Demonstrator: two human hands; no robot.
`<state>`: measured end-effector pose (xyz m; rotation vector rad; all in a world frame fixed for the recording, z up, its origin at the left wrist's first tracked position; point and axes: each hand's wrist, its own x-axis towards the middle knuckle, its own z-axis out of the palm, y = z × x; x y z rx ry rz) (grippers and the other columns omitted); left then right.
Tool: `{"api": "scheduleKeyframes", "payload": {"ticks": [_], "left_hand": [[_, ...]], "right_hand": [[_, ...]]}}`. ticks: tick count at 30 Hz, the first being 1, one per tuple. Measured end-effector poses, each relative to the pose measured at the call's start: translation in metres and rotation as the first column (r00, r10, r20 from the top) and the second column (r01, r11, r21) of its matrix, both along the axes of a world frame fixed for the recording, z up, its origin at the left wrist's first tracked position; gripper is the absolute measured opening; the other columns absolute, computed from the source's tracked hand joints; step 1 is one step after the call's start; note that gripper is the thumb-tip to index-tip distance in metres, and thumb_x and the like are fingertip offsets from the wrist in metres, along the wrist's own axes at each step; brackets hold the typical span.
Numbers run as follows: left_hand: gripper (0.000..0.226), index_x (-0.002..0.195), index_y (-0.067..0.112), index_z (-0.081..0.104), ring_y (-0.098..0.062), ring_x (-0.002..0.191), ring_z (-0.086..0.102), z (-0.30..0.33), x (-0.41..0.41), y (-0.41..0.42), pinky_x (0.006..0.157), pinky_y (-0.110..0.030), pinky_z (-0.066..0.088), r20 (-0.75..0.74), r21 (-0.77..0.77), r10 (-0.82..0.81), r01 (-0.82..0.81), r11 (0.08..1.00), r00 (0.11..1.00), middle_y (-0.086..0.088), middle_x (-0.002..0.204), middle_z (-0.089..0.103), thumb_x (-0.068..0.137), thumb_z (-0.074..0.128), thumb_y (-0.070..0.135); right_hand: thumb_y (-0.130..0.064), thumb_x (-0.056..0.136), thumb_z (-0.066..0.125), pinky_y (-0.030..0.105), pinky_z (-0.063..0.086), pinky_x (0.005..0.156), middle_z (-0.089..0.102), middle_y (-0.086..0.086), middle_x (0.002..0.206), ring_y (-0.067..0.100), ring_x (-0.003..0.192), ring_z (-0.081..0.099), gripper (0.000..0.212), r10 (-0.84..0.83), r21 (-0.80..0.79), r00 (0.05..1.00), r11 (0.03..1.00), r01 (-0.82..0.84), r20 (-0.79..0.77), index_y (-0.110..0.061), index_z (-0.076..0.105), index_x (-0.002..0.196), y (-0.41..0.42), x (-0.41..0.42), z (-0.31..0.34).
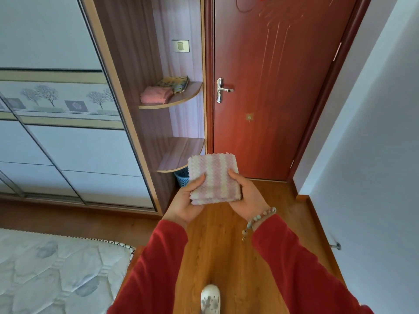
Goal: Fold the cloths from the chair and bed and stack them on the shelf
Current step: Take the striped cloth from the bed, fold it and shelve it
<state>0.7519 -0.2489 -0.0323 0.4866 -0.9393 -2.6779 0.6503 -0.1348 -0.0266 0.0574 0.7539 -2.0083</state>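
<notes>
Folded cloth: a pink-and-white striped cloth [214,179] with zigzag edges, folded into a thick square, held in the air in front of the person, above the wooden floor [222,245] and before the red door [272,87].
Left hand: the left hand [184,200] grips the cloth's left edge — thumb on top, fingers underneath.
Right hand: the right hand [248,193] grips the cloth's right edge the same way, thumb on the upper face; a beaded bracelet [260,219] sits at the wrist.
Sleeves: both arms wear red sleeves [158,268].
Upper shelf: a curved wooden corner shelf [181,98] beside the door holds 2 folded cloths — a pink cloth [155,95] at the front left and a yellow patterned cloth [174,83] behind it, the 2 touching.
Lower shelf: a second curved shelf [181,152] sits below, just above and left of the held cloth as seen from the head camera.
Basket: a blue basket [182,176] stands on the floor under the lower shelf, partly hidden by the cloth.
Wardrobe: a white sliding wardrobe [56,143] with a tree-pattern band fills the left.
Bed: a quilted mattress [56,273] lies at the lower left.
Foot: 1 white shoe [210,299] shows at the bottom edge.
Door handle: a silver handle [221,89] is on the door's left side.
</notes>
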Motion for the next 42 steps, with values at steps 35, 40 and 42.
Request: {"api": "scheduleKeyframes", "payload": {"ticks": [35, 40, 42], "left_hand": [[0.035, 0.106, -0.001, 0.074, -0.027, 0.099, 0.072, 0.017, -0.439, -0.407, 0.080, -0.036, 0.059, 0.022, -0.070, 0.183, -0.181, 0.981, 0.983, -0.018, 0.109, 0.072, 0.076, 0.075, 0.017], [0.026, 0.097, 0.002, 0.078, -0.025, 0.091, 0.074, 0.024, -0.454, -0.450, 0.071, -0.034, 0.060, 0.022, -0.002, 0.326, -0.327, 0.945, 0.945, -0.017, 0.103, 0.074, 0.083, 0.059, 0.014], [0.028, 0.098, 0.003, 0.077, -0.027, 0.093, 0.073, 0.024, -0.453, -0.469, 0.075, -0.037, 0.060, 0.024, 0.012, 0.384, -0.385, 0.923, 0.923, -0.016, 0.106, 0.074, 0.083, 0.058, 0.015]], "right_hand": [[-0.017, 0.097, 0.051, 0.049, 0.040, 0.109, 0.057, 0.021, 0.138, 0.035, 0.131, 0.052, 0.043, 0.325, 0.031, 0.937, 0.946, -0.323, -0.131, 0.000, 0.053, 0.137, -0.430, -0.467, 0.017], [-0.022, 0.096, 0.051, 0.047, 0.047, 0.102, 0.059, 0.020, 0.136, 0.032, 0.124, 0.058, 0.047, 0.458, -0.053, 0.872, 0.880, -0.472, -0.170, -0.001, 0.051, 0.137, -0.493, -0.494, 0.020], [-0.022, 0.097, 0.050, 0.048, 0.045, 0.104, 0.056, 0.020, 0.139, 0.033, 0.128, 0.056, 0.047, 0.502, -0.045, 0.844, 0.854, -0.518, -0.189, -0.001, 0.049, 0.139, -0.519, -0.499, 0.020]]}}
